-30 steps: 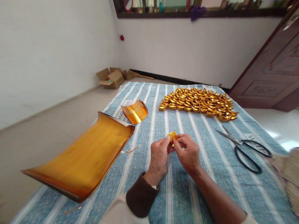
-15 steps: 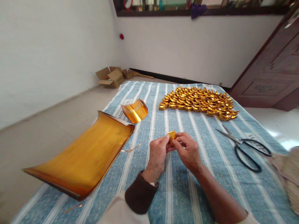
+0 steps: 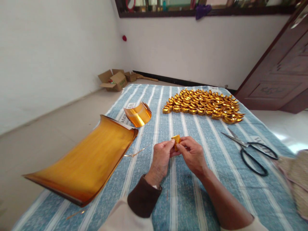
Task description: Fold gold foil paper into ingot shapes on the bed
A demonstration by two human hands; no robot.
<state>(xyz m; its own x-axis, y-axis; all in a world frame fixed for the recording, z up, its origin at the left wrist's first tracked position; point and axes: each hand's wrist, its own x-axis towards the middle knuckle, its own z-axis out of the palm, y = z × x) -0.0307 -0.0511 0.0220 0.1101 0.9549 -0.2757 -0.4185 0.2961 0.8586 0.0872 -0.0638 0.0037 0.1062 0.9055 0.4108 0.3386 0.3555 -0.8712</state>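
Your left hand [image 3: 161,155] and right hand [image 3: 193,155] both pinch the small folded gold-foil piece [image 3: 176,139], which sits between their fingertips; neither is nearer, and its long axis is unclear. Beyond, the blue-and-white striped cloth [image 3: 146,138] shows "W" by the black-handled metal scissors [image 3: 243,144], then "ove" beside the large curved gold sheets [image 3: 84,163].

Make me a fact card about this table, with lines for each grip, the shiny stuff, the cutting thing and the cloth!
Left grip: pinching a small folded gold piece
Right grip: holding the same piece
Far right: many gold boat shapes, crowded together
Left side: large gold sheets, smaller curved gold sheets beyond
Cutting thing: black-handled scissors, blades slightly apart
Cloth: blue, white stripes
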